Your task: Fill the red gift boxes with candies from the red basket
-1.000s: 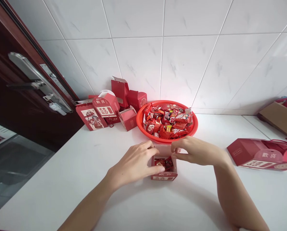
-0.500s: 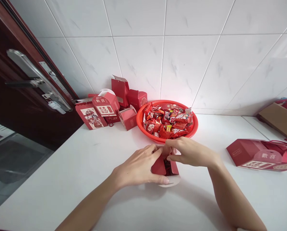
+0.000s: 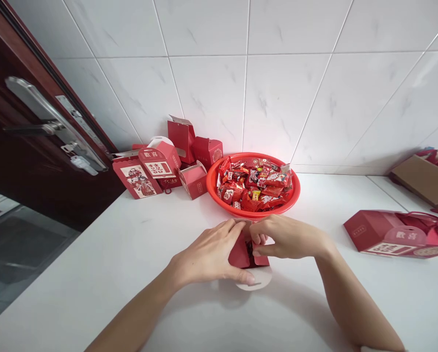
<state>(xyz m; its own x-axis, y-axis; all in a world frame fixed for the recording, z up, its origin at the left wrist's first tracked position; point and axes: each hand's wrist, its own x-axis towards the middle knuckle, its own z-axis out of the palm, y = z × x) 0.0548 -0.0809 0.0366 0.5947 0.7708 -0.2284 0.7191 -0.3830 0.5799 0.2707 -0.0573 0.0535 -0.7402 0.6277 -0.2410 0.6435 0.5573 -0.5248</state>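
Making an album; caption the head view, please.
Two bare hands fold a small red cardboard box before a round red plastic basket of wrapped sweets.

The oval basket (image 3: 295,195) is bright orange-red; its wrapped sweets (image 3: 273,190) are mostly red, one yellow. The gift boxes (image 3: 158,168) at left are deep red with cream panels. Grey veins streak the white wall tiles (image 3: 285,98).

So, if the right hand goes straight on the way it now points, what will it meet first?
The right hand would probably meet the open red box first, then the left hand, but the depth is unclear.
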